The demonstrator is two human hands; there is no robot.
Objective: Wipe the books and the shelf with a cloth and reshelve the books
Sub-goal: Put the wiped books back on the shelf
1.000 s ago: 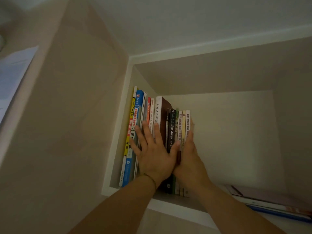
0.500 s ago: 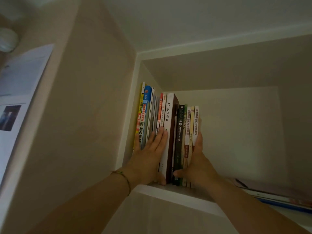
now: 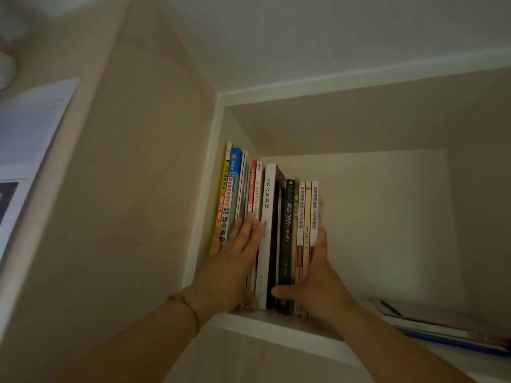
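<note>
Compared with one second ago, both hands are lower on the row of books (image 3: 276, 230) and farther apart: then they lay side by side over the middle spines, and now dark and white spines show between them. The books stand upright on the shelf (image 3: 279, 326), packed against its left wall.

The left hand (image 3: 233, 268) lies flat on the spines at the left part of the row, fingers straight and close together, pointing up; it presses and holds nothing. Its thumb reaches down near the bottom of the white book (image 3: 266, 233). The right hand (image 3: 313, 283) stands at the right end of the row, its palm against the cover of the last book and its thumb laid across the bottoms of the dark spines. Its fingers are mostly hidden behind the last book, only the tips show, rather straight.

To the right of the row, well apart, some flat books (image 3: 448, 326) lie on the shelf.
</note>
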